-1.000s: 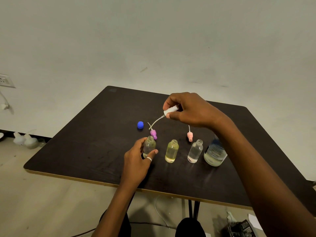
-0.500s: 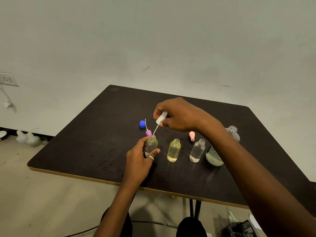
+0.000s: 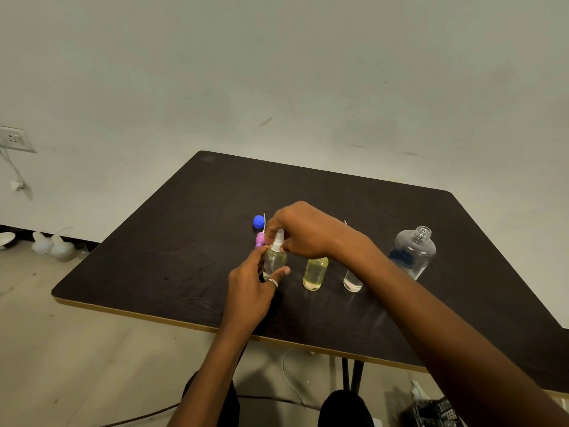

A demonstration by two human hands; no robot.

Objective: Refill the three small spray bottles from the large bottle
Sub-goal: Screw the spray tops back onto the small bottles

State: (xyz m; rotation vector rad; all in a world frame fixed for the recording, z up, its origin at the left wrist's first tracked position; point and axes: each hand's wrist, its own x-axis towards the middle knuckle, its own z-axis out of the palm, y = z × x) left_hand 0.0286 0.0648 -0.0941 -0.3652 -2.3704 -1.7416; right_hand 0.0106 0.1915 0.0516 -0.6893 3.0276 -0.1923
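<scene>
Works at a dark brown wooden tabletop [image 3: 154, 272], pale-edged, before a bare grey wall [image 3: 277, 72] with a white socket [image 3: 14, 139] at 9 o'clock, white plastic jugs [image 3: 52, 246] on the floor beneath. Grips a small clear spray bottle [image 3: 275, 261] at centre, left hand [image 3: 249, 291] curled round it; pinches a white spray head [image 3: 278, 241] at its neck with right hand [image 3: 303, 231]. Toward 3 o'clock: yellow-tinted small bottle [image 3: 314, 274], clear small bottle [image 3: 353, 282], large open clear bottle [image 3: 412, 251].

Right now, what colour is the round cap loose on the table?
The cap is blue; head view shows it.
</scene>
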